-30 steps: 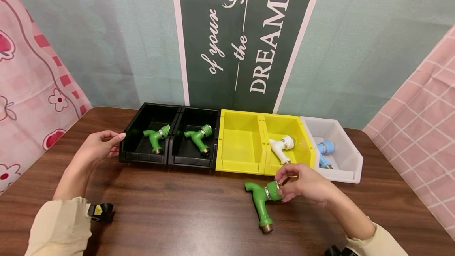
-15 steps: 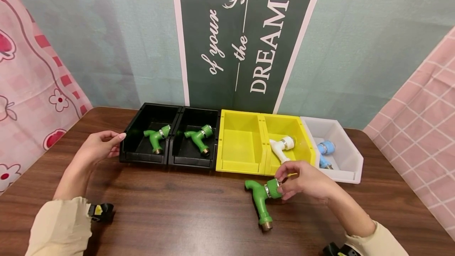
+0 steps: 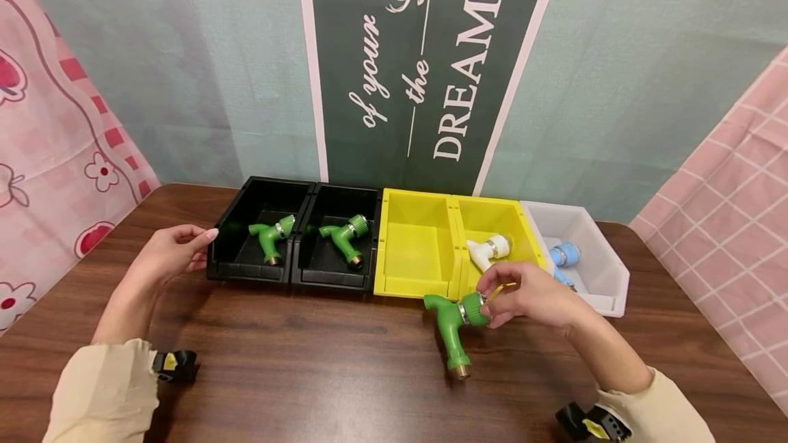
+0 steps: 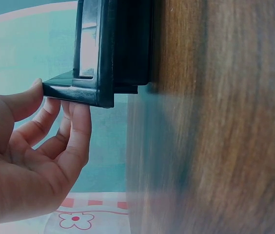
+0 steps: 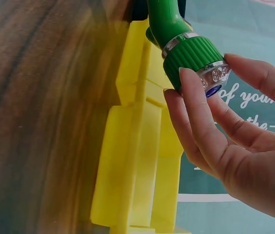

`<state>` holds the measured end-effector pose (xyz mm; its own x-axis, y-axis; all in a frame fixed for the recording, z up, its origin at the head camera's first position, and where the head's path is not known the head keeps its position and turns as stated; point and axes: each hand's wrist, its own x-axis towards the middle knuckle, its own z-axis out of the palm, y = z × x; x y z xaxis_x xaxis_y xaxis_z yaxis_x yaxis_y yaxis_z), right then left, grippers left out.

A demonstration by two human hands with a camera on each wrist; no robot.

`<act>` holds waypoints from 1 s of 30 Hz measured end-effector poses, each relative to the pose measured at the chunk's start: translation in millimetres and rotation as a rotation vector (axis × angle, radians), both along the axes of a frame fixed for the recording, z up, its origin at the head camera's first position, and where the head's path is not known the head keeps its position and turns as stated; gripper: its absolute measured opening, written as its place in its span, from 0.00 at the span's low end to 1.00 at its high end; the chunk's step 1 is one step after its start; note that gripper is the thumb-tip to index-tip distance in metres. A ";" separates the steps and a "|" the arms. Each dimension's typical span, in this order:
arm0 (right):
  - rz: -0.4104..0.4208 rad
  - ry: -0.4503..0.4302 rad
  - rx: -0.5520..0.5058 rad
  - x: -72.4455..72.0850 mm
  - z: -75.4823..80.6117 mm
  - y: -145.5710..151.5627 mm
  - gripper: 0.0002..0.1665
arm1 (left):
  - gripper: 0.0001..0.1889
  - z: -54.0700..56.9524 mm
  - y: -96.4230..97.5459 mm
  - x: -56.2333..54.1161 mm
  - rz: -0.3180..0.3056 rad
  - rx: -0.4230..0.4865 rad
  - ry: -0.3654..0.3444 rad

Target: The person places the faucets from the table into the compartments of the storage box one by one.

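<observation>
In the head view my right hand (image 3: pixel 532 296) pinches a green tap (image 3: pixel 452 333) by its ribbed knob, in front of the yellow bins. The tap's brass threaded end points toward me. The right wrist view has thumb and fingertips around the clear end of the green knob (image 5: pixel 193 54). On the left, my left hand (image 3: pixel 169 251) grips the side edge of the leftmost black bin (image 3: pixel 246 272), its thumb on the rim (image 4: pixel 69 91) in the left wrist view. Green taps lie in this bin and in the second black bin (image 3: pixel 332 279), one in each.
Right of the black bins stand a bare yellow bin (image 3: pixel 418 231), another yellow bin (image 3: pixel 523 214) with a white tap (image 3: pixel 489 251), and a white bin (image 3: pixel 606 258) with a blue tap (image 3: pixel 565 255). All form one row on the wooden table (image 3: pixel 308 368), before a curtain (image 3: pixel 246 87).
My right hand has carried the green tap a little away from me, up toward the yellow bins. My left hand stays at the black bin.
</observation>
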<state>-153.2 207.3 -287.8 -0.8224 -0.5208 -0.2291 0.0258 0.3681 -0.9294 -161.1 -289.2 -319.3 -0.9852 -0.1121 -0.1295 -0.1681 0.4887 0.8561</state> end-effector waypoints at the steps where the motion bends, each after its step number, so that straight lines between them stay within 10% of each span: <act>1: 0.000 0.007 0.000 -0.5 1.1 -0.6 0.17 | 0.24 0.1 -0.1 0.0 -0.001 0.000 0.000; 30: -0.080 0.047 0.034 -29.8 22.0 -20.3 0.17 | 0.25 -0.1 0.2 0.7 0.004 0.005 -0.003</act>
